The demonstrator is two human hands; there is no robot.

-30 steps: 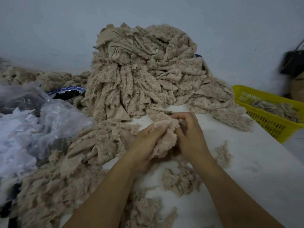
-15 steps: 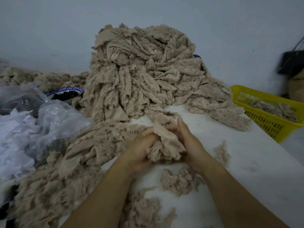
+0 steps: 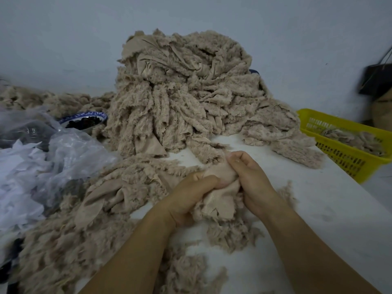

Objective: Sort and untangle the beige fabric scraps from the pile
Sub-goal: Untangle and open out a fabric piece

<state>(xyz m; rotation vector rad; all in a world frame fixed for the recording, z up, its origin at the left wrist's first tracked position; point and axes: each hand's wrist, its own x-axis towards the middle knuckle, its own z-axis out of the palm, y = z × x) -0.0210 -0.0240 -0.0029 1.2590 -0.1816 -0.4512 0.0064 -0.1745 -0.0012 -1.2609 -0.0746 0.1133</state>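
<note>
A tall pile of beige fleecy fabric scraps (image 3: 182,92) rises at the back of the white table (image 3: 318,209). Both hands hold one beige scrap (image 3: 222,198) just in front of it. My left hand (image 3: 191,196) grips the scrap's left side with curled fingers. My right hand (image 3: 250,179) pinches its upper right part, fingers bent over the cloth. The smooth backing of the scrap faces up between the hands. More scraps (image 3: 63,240) spread low across the left and near side of the table.
A yellow plastic basket (image 3: 347,143) with a few scraps sits at the right edge. Clear plastic bags and white paper bits (image 3: 42,162) lie at left, beside a blue-rimmed bowl (image 3: 84,119) of dark pieces. A dark bag (image 3: 377,79) hangs on the wall.
The hands have turned and bunched the scrap between them. My right hand's fingers, straight half a second ago, now curl over the cloth; the smooth backing shows more.
</note>
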